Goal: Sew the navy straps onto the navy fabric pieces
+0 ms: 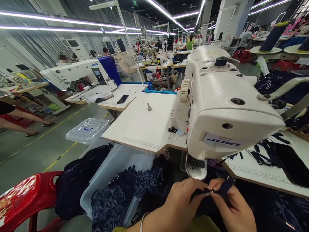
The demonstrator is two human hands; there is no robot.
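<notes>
Both hands are pinched together just below the needle end of a white JUKI sewing machine [227, 125]. My left hand [182, 196] grips one part of a dark navy strap [224, 188] between thumb and forefinger. Close beside it, my right hand [235, 204] pinches the same strap, with a small shiny metal piece showing between the fingertips. The strap's end loops up over the right fingers; the rest of it is hidden by my hands. A rounded metal plate [196, 169] on the machine sits just above the left fingers.
A plastic bin [90, 193] full of navy straps stands at left, near a red stool [24, 196]. On the white tabletop [135, 122] lies a small grey tool [149, 107]. A black phone [292, 164] and cut straps [264, 153] lie on the right tabletop. A person's legs [21, 120] show far left.
</notes>
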